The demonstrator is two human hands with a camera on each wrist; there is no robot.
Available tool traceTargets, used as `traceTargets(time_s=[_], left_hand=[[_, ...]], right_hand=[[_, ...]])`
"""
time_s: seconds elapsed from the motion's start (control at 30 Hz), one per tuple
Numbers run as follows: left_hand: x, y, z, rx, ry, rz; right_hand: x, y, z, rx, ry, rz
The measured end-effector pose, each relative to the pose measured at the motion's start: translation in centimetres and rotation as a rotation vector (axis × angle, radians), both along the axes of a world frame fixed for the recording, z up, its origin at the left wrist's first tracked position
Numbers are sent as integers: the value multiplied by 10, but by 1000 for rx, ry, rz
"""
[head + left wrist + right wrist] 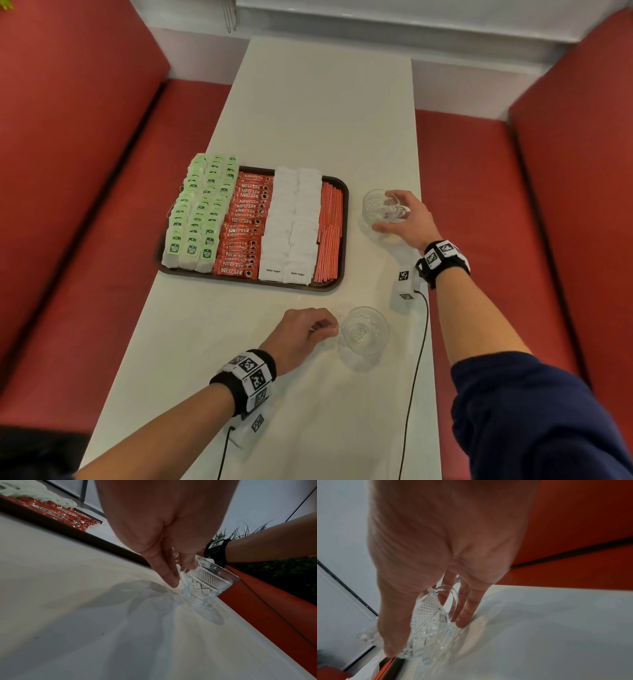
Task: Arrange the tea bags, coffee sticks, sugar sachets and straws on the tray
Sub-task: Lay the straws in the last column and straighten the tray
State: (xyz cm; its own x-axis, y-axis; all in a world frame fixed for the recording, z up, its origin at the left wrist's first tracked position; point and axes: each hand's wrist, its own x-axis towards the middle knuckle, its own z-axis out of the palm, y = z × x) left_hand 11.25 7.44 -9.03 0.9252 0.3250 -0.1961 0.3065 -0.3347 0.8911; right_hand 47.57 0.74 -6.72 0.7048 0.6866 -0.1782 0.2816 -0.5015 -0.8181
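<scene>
The tray (343, 219) is filled with rows of tea bags (198, 212), coffee sticks (245, 226), sugar sachets (294, 222) and straws (330, 233). An empty near glass cup (364, 330) is pinched by the left hand (301, 334); the far glass cup (382, 205) is gripped by the right hand (409, 219).

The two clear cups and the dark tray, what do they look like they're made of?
The clear patterned cup by the left hand and the clear patterned cup in the right hand look like cut or pressed glass: see-through, glossy, faceted with diamond relief; clear plastic cannot be ruled out. The dark brown rectangular tray looks like moulded plastic, with a rounded rim and a dull sheen.
</scene>
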Motion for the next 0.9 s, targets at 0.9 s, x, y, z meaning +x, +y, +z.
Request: traceTargets(time_s=[0.9], left_hand=[[2, -40, 18, -8, 51, -168]], right_hand=[[-293, -213, 2, 244, 289, -484]])
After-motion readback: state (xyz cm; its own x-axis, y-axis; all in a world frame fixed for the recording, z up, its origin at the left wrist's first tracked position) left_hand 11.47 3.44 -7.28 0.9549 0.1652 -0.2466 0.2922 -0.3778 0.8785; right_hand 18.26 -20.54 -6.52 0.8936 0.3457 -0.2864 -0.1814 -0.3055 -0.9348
